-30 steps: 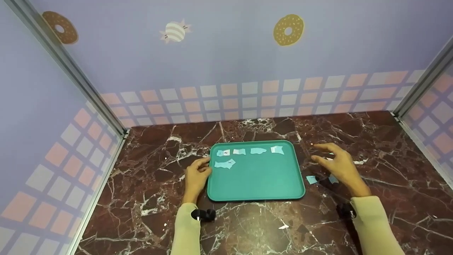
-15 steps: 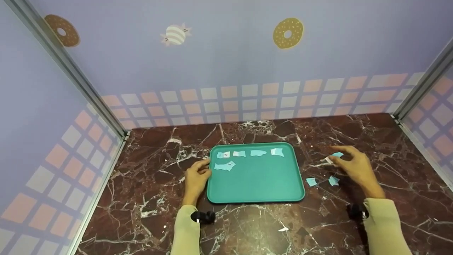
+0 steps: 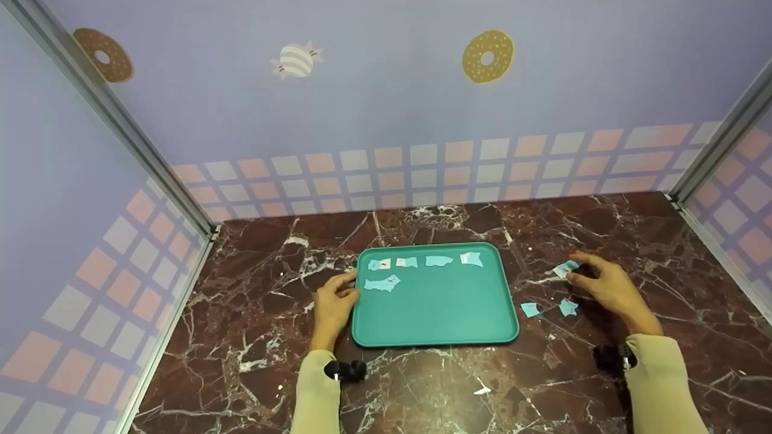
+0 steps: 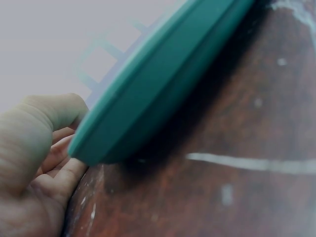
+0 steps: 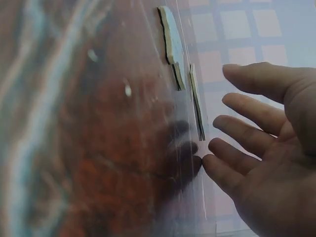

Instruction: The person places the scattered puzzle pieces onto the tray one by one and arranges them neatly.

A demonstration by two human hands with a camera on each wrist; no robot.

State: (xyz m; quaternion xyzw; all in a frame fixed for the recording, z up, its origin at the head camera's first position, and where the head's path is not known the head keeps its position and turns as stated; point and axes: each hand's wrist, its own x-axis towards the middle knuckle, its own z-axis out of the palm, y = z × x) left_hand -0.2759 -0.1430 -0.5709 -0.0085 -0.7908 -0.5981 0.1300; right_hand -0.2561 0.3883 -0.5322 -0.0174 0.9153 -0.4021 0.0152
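Right hand (image 3: 610, 292), spread, empty, is shifting toward three o'clock, reaching a likely light, stiff, edge-graspable blue piece (image 3: 562, 269); left hand (image 3: 333, 304) is pinching the tray (image 3: 434, 313).

Pale yellow sleeves (image 3: 318, 389), black wrist cameras (image 3: 350, 370)

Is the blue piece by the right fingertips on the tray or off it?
Off: the piece is beside the tray, with table showing between them.

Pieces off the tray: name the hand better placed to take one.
Probably the right hand: it is beside those pieces, while the left hand is at the opposite edge of the tray.
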